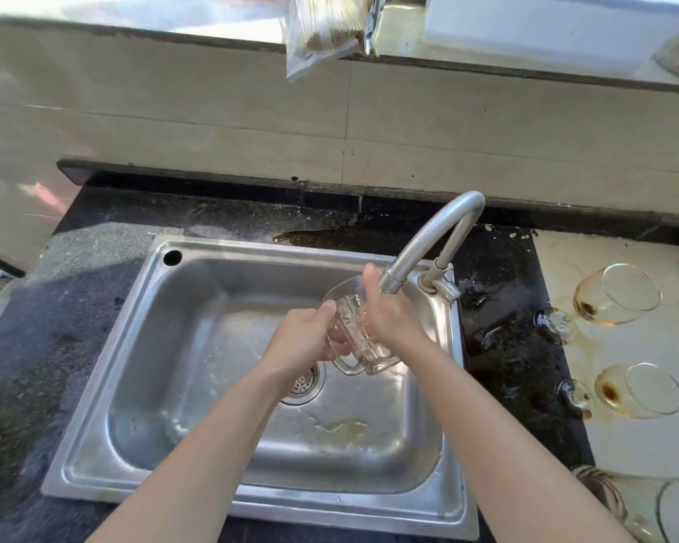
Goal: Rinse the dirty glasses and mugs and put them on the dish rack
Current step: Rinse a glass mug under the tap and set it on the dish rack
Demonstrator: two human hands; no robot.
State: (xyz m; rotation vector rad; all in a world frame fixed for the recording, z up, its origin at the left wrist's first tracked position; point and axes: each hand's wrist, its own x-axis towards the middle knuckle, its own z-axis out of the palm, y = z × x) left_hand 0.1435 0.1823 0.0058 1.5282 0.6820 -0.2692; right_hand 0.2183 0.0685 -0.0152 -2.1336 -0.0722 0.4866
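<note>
A clear glass mug (355,327) with a handle is tilted over the steel sink (142,346), its mouth just under the faucet spout (432,244). My left hand (306,339) grips the mug from the left, near its handle. My right hand (389,311) holds the mug's right side, thumb up by the rim. Two stained wine glasses (616,293) (639,389) lie on their sides on the pale counter to the right. Part of another glass (624,503) shows at the bottom right corner.
Brown liquid is spilled on the dark counter (310,237) behind the sink. Yellowish residue sits on the sink floor near the drain (304,382). A plastic bag (322,29) hangs off the window ledge above. No dish rack is in view.
</note>
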